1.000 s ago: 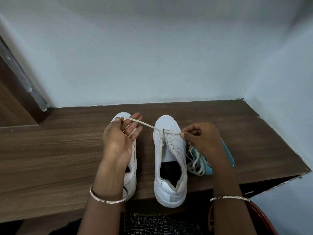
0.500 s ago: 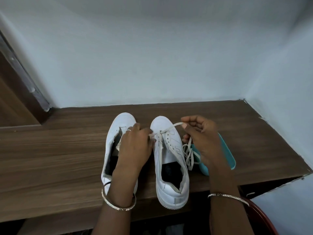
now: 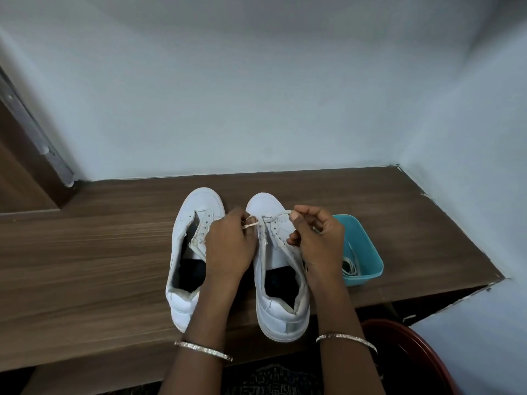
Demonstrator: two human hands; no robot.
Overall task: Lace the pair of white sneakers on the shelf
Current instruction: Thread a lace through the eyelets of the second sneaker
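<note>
Left hand fingers pinch lace; right hand fingers pinch other end, over right sneaker.

At 1.0 s back the left hand was out over the sneaker left of centre, fingers spread, with the lace drawn taut across the gap. It has since come in to frame centre and pinches the lace at the front eyelets of the sneaker right of centre. The lace span is now short and arched. The sneaker left of centre is uncovered from toe to tongue. The right hand has moved up slightly and pinches the lace above the eyelets. More of the teal tray is exposed.
</note>
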